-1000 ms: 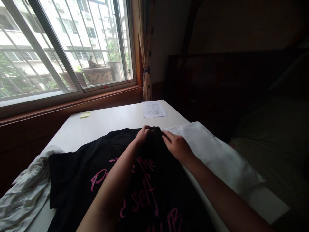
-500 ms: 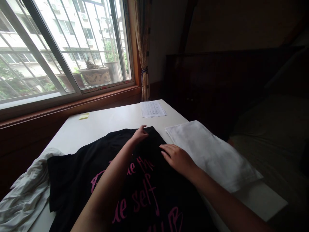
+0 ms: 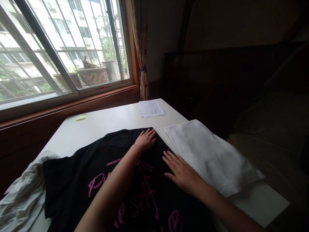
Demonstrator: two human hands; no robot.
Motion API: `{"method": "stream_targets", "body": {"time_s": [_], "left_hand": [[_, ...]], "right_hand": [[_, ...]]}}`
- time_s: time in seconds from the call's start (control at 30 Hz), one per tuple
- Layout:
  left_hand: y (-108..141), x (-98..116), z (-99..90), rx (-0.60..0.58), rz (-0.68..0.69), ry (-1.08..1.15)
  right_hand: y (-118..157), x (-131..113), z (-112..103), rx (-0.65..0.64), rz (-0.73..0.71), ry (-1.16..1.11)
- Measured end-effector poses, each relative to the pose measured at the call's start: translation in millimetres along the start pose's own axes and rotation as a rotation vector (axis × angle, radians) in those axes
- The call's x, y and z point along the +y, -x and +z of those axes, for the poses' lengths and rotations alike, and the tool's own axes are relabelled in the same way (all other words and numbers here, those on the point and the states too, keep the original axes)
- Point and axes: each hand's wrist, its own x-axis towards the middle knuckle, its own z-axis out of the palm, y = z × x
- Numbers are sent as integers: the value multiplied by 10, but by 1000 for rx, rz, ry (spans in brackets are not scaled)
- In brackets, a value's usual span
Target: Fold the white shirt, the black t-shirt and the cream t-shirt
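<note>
Two bare forearms, no sleeves or jewellery apparent, left hand (image 3: pixel 145 140), right hand (image 3: pixel 181 172)

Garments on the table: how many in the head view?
3. A black T-shirt with pink lettering lies flat under both hands; a folded white one sits to its right; a crumpled white one hangs at the table's left edge. More may lie underneath.

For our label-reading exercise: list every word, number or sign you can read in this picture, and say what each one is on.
"UNCOMPL": small pink print on the black T-shirt, cut off by the left forearm.
"the" and "self": large pink script on the same shirt; the other script words are partly hidden by the arm or the frame edge.
Printed sheet of paper on the white table: rows of text, too small to read.
Yellow sticky note: no writing visible.
</note>
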Motion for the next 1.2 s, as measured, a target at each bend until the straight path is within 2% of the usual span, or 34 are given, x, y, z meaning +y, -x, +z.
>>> {"method": "stream_targets", "body": {"time_s": [0.13, 0.47, 0.67, 0.93, 1.07, 1.2], "left_hand": [[-55, -48, 82, -36, -41, -30], [-179, -110, 107, -63, -67, -4], [-170, -90, 111, -50, -79, 1], [-139, 20, 66, -17, -122, -43], [29, 86, -80, 36, -96, -65], [520, 23, -341, 87, -109, -88]], "right_hand": [[43, -28, -11, 16, 11, -35], [124, -67, -85, -52, 5, -133], [232, -117, -146, -109, 2, -142], [307, -152, -188, -69, 8, -171], [302, -151, -203, -81, 12, -188], [302, -146, -217, -94, 15, -199]]}}
